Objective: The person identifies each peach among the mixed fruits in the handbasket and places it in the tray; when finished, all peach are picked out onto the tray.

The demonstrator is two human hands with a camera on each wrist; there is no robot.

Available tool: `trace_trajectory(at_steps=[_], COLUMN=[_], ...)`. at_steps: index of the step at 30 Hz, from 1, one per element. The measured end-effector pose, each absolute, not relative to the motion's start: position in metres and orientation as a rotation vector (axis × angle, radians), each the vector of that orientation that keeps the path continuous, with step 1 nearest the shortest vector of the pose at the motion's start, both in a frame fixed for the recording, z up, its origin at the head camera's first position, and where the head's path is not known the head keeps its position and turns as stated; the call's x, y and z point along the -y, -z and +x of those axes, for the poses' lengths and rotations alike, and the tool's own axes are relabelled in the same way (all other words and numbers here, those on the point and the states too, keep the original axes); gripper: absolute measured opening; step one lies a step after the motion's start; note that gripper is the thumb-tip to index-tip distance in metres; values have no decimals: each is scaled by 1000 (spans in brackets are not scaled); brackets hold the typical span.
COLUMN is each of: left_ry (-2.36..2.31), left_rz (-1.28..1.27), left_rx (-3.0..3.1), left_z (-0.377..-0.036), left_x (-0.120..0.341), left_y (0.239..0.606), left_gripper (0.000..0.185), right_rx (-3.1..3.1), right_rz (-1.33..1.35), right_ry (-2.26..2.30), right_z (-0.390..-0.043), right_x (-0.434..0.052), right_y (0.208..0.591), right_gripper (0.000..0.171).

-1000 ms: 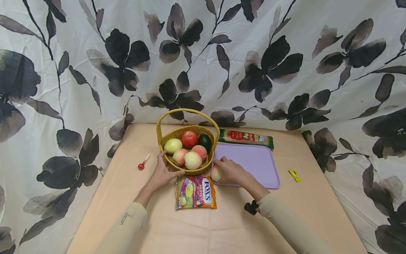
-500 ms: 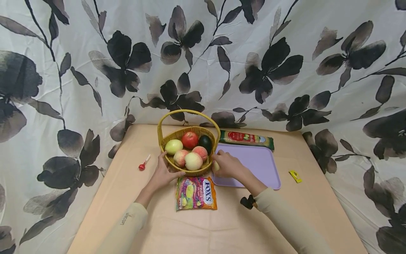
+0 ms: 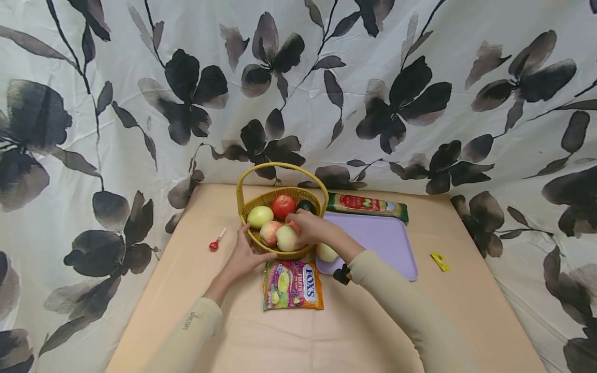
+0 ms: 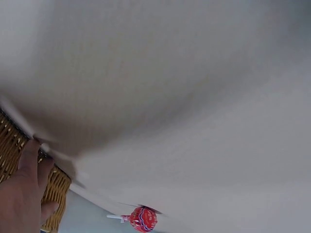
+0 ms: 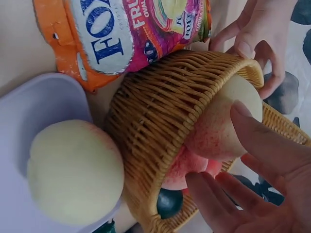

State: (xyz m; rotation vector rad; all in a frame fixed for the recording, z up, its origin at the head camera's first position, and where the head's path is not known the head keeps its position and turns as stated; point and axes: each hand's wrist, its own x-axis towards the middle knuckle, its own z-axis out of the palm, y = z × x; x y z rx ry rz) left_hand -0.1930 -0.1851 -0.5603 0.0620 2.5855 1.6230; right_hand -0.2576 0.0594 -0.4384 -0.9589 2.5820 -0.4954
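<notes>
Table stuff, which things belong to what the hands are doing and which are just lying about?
In use: basket, peaches, peach on the tray, purple tray, left hand, right hand.
Lying about: candy bag, lollipop, green packet, yellow wrapper.

Table [image 3: 382, 331], beige cloth, frame centre: wicker basket [image 3: 280, 253], purple tray [image 3: 382, 241], candy bag [image 3: 292, 285], green packet [image 3: 367, 205], red lollipop [image 3: 215, 244], yellow wrapper [image 3: 440, 261].
</notes>
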Motion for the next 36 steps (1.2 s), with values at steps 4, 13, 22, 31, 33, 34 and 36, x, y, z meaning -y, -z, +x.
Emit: trace_trajectory(at_steps=[4,13,22,31,33,34,36], left_ry=[-1620,-1607,-1616,-1626,-1615,-1614,-1607], left_rz=[63,67,69,73,71,75,79], left_rx=[-2579,-2579,-2567,-2583,-2594,-2596,-2603], left_z=[-192,-193,-192,-191,-192,-192,-192], left_x=[182,182,182,183,183,184,184], left_y=[560,557,561,560,559,559,560], left_gripper=[134,133,134,133,132,132,131], right_rx=[-2556,-2481,-2512,-2616,-2616,-2617,-2616], right_rz=[-967,-1030,-1080,-1070,-1030,-1012,-963], right_ry=[397,487,477,444,413,397,369], right_z=[-261,-270,-262,-253,-251,-250,-248], right_x=[-51,-43,-49,-93,-106,-112,-125], right_y=[437,436,429,389,384,382,381], right_gripper=[65,65,65,60,60,60,61])
